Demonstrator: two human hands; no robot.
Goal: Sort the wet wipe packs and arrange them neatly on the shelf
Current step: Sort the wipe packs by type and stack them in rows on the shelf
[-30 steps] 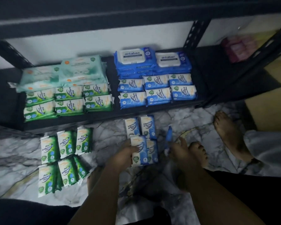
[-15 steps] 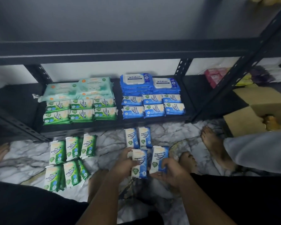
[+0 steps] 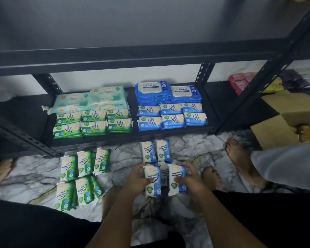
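Before the shelf (image 3: 217,104), the left hand (image 3: 137,180) curls its grip around a blue antibacterial wipes pack (image 3: 153,184). The right hand (image 3: 192,179) holds a second blue pack (image 3: 176,181) in its grip, just beside the first.

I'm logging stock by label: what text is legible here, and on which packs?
"antabax": large blue packs, at the back of the shelf.
"Pine Antibacterial Wipes": green packs on the floor.
"Fragrance", "Antibacterial": small blue packs held by left hand and right hand.
Pale green packs: print too blurred. Small print everywhere: unreadable.
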